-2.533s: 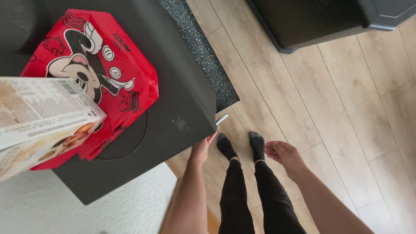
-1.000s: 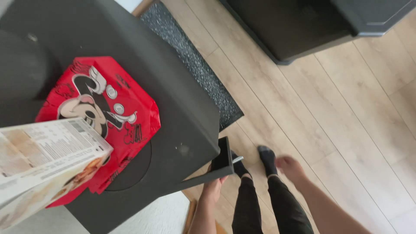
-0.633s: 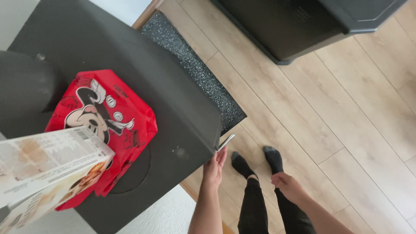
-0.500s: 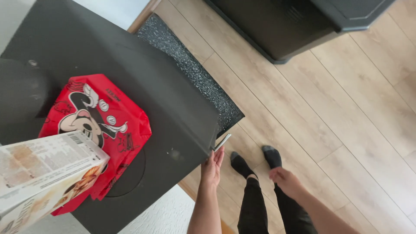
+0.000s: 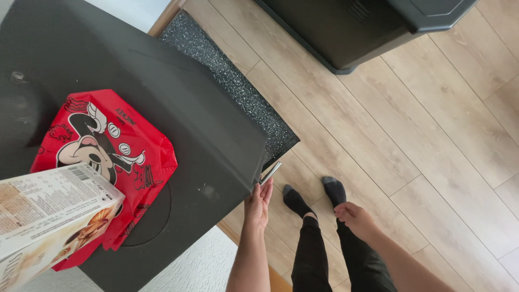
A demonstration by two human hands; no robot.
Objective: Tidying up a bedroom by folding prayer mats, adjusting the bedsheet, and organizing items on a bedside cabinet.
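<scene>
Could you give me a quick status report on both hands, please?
Left hand open, fingertips at metal handle on black stove. Right hand loosely curled, empty. Red bag and box on top.

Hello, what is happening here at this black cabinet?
A person stands beside a tall black cabinet and looks down on it. The left hand lies flat at its front corner, fingers just under a small metal handle. The right hand hangs loosely curled and empty above the wooden floor. On the cabinet lie a red cartoon-print bag and a cardboard food box.
</scene>
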